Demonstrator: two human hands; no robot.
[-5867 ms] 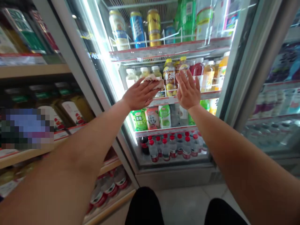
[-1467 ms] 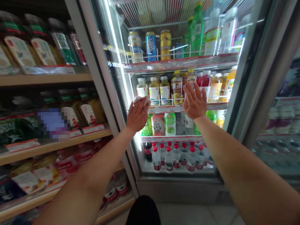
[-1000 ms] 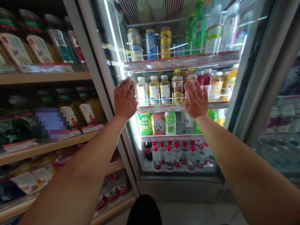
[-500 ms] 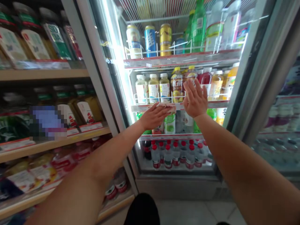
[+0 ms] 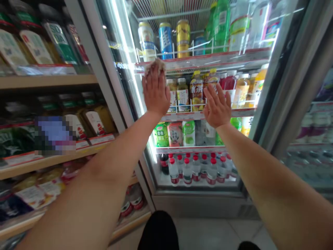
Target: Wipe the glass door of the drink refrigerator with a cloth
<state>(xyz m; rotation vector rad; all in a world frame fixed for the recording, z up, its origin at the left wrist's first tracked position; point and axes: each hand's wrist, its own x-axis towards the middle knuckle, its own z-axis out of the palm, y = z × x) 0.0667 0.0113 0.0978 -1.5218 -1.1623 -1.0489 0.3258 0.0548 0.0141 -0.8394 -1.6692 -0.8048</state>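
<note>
Upright before me is the closed glass door [image 5: 197,137] of a lit drinks fridge. My left hand [image 5: 156,93] is pressed against the upper left of the glass, holding a crumpled pale cloth [image 5: 156,65] under its fingers. Most of the cloth is hidden by the hand; its edge shows above the fingertips. My right hand [image 5: 216,107] lies flat on the glass at the middle right, fingers stretched and slightly spread, with nothing in it. Behind the glass stand a blue can [image 5: 165,41], a gold can [image 5: 183,39] and several bottles of tea and juice.
Wooden shelves [image 5: 49,82] with bottled drinks run along the left. Small red-capped water bottles [image 5: 187,172] fill the fridge's bottom shelf. A metal door frame [image 5: 293,80] and another fridge stand at the right. The tiled floor [image 5: 208,232] lies below, near my dark-clothed knee [image 5: 158,231].
My left hand has moved up and to the left across the glass with the cloth, turning from sideways to fingers-up. My right hand stays in nearly the same place.
</note>
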